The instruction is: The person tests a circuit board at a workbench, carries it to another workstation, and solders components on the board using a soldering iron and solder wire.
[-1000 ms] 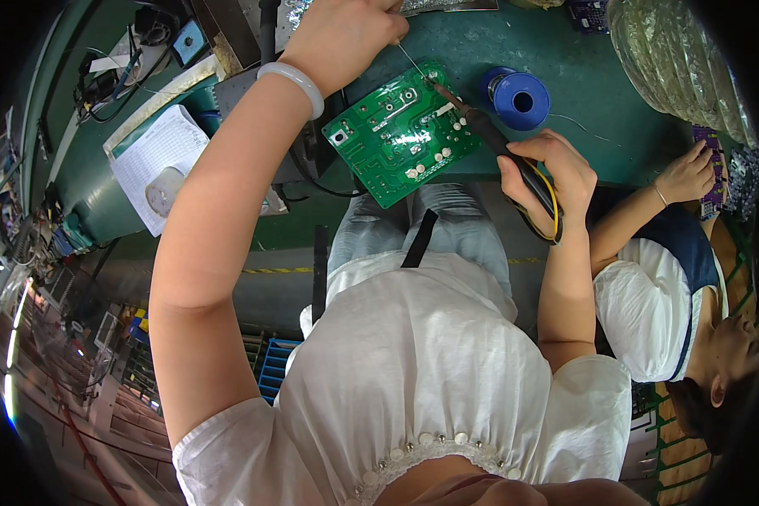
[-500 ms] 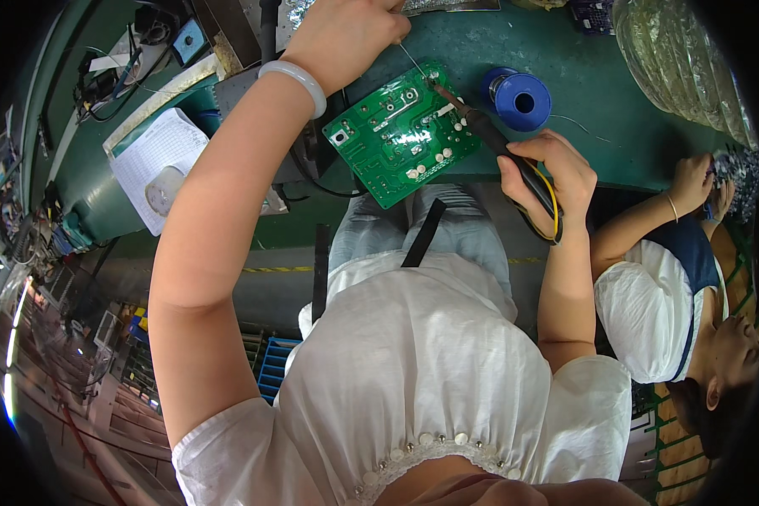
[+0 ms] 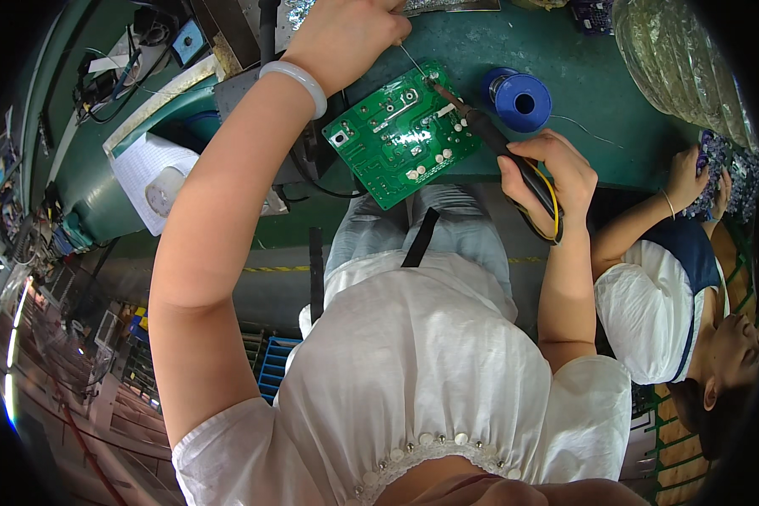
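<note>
A green circuit board (image 3: 381,150) lies at a slant on the bench, its shiny solder joints facing up. My right hand (image 3: 565,173) grips a soldering iron (image 3: 491,133) by its dark handle, and a yellow-edged cord loops below. The iron's tip meets the board near its far right corner. Reaching in from the far side, my left hand (image 3: 358,38) pinches a thin solder wire (image 3: 411,59) that runs down to the same spot. The left fingertips are partly hidden at the upper edge of the picture.
A blue solder spool (image 3: 523,101) stands right of the board. Left are a paper sheet (image 3: 150,169) with a round translucent disc and a blue sponge (image 3: 189,40). A clear plastic bag (image 3: 683,63) lies far right; a co-worker (image 3: 649,312) beside me handles purple parts (image 3: 708,173).
My hands, the iron and the board look almost unmoved. The co-worker's hands have shifted, with more purple parts showing there. The paper sheet's far edge has curled over.
</note>
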{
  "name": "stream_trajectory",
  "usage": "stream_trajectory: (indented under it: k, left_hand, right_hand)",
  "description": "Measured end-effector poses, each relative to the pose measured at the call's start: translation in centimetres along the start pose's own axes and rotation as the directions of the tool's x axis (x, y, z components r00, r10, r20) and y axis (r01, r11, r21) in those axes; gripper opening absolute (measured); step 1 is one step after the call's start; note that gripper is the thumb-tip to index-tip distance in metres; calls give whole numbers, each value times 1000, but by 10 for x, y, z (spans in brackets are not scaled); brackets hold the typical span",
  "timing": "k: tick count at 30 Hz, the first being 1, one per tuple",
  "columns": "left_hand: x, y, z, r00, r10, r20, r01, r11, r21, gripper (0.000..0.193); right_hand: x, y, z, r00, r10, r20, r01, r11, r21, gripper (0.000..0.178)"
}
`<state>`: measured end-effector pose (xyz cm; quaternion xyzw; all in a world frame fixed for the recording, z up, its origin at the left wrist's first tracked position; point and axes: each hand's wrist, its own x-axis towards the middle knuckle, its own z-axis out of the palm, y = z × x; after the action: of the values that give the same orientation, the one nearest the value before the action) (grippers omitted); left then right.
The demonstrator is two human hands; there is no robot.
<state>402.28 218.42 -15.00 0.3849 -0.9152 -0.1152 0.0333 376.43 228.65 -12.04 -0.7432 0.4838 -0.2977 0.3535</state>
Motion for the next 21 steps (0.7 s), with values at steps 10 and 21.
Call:
stream_trajectory:
  k: [10,21]
  left_hand:
    - [-1,1,2,1000,-1,15,1,1000,0,14]
    - [1,1,1,999,-7,42,6,1000,25,14]
  right_hand:
    - [-2,-1,-1,1000,6,-4,-6,1000,-19,19]
    - [0,0,-1,1000,12,12,-12,1000,-3,19]
